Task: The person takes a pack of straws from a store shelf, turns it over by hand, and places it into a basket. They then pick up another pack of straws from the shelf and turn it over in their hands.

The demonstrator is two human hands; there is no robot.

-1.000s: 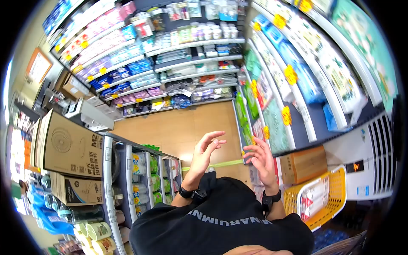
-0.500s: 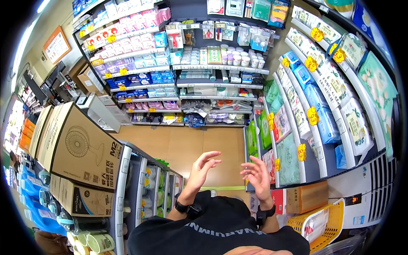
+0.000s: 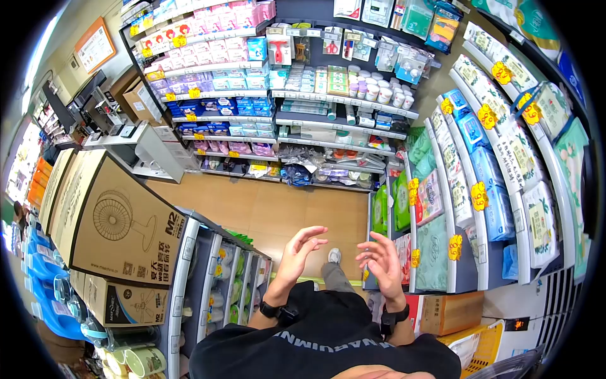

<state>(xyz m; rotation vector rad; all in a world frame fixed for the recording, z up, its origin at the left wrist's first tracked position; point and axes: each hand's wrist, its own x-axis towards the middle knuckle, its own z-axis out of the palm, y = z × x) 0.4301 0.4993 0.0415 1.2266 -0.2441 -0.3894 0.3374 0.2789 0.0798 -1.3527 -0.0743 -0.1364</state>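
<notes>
Both hands are raised in front of my chest with nothing in them. My left hand [image 3: 299,254] has its fingers stretched out and slightly curved, pointing right. Opposite it, my right hand [image 3: 382,260] has its fingers spread apart, tilted toward the left one. A gap of floor [image 3: 344,218] shows between and beyond them. Nearest to my right hand are the packs on the right-hand shelf, among them a pale green pack [image 3: 433,252]. The low shelf unit [image 3: 218,271] stands to the left of my left hand. Neither hand touches any goods.
Boxed fans [image 3: 120,218] are stacked on the left unit's top. A back shelf [image 3: 341,98] holds packs, cups and hanging goods. Along the right run tiered shelves with tissue packs [image 3: 514,145]. A yellow basket [image 3: 489,347] and a cardboard box [image 3: 451,312] sit at lower right.
The surroundings have shifted and tilted slightly in view. A foot in a light shoe and grey trouser leg now shows ahead of my body. Both hands keep the same pose.
</notes>
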